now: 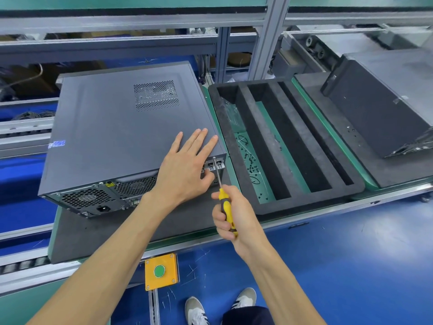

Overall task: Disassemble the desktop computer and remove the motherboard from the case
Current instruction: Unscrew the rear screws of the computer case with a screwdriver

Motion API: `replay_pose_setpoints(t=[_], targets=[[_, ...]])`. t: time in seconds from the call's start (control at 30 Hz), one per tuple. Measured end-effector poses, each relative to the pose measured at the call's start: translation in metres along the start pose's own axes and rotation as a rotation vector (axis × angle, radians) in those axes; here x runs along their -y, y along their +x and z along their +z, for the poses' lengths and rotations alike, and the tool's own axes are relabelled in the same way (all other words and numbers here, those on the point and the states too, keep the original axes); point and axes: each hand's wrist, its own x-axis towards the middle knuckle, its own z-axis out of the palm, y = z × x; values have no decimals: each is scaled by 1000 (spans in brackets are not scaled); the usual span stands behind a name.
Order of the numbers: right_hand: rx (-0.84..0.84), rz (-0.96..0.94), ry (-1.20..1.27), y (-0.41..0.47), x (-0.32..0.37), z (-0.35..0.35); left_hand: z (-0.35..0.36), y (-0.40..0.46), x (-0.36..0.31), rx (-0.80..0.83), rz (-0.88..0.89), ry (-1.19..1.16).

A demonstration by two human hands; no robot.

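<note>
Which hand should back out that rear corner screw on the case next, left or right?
Right. The right hand already grips the screwdriver, with its tip at the screw on the case's rear corner. The left hand lies flat on the side panel, well placed to steady it.

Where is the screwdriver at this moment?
In the head view, right of centre: the right hand grips the screwdriver, its tip at the computer case's near right corner.

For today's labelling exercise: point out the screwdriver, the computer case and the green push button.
screwdriver [225, 208]: head view, on its yellow handle.
computer case [112, 127]: head view, on its flat side panel.
green push button [159, 271]: head view, on the button's face.
</note>
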Motion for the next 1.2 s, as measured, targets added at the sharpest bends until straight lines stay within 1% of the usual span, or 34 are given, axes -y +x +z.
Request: replay_pose_setpoints(t=[0.07,0.17,0.33,0.4,0.5,0.6,0.77,0.9,0.97,1.03,1.13,1.2], targets=[[26,31,94,1,1,-4,0,0,1,-3,4,-5],[44,38,142,0,1,-7,1,0,1,-9,5,-9],[22,-14,-20,-2,3,-6,0,-1,1,-19,6,-33],[14,28,5,-1,5,-9,0,0,0,-26,4,-46],[48,83,95,0,7,-13,-1,0,0,-33,7,-55],[79,66,136,-2,3,-13,0,-1,0,-36,10,-62],[47,-31,21,-3,-1,-8,0,-2,1,-41,10,-76],[51,45,99,-1,2,-10,0,-1,0,-35,5,-95],[69,52,121,-2,1,-9,-2,-2,1,-44,5,-117],[77,31,88,-4,-1,-7,-3,-3,1,-83,8,-169],[67,-26,5,-4,-4,-5,-2,-4,1,-219,12,-296],[52,-7,28,-3,-3,-6,-2,-5,1,-289,25,-355]])
